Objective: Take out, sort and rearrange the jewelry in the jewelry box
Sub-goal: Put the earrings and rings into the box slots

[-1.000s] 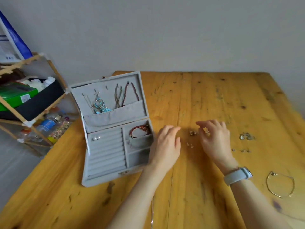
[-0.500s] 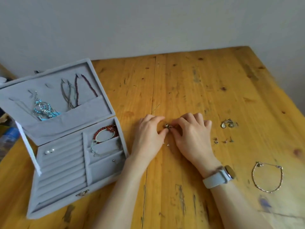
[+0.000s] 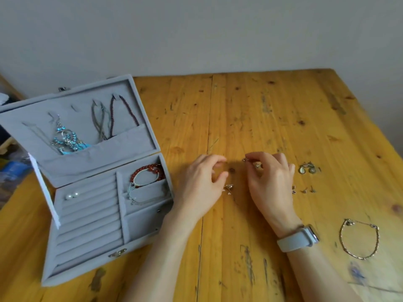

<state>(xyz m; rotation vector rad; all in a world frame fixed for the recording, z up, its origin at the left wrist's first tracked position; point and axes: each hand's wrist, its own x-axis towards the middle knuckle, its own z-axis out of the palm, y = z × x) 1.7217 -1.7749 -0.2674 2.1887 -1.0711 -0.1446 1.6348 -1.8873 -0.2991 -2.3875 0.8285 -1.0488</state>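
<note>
- Jewelry box (image 3: 91,216) is set open at the desk's (image 3: 272,118) left edge; red bead bracelet (image 3: 146,173) lies in its upper right compartment, pearl studs (image 3: 71,195) on the ring rolls.
- A small earring (image 3: 246,159) is pinched by the right hand (image 3: 269,182), apparently a stud.
- Left hand (image 3: 199,186) is loosely curled, nothing held; small studs (image 3: 228,188) lie just beside it.
- Chain bracelet (image 3: 359,238) lies near the right edge.

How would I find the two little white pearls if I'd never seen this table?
Look at the open grey jewelry box at the left side of the wooden table. In its bottom half, the left part is a set of padded ridges, and the pearls sit side by side near the top row. They are the only round white things there; the red bead bracelet lies in the compartment to their right.
</note>
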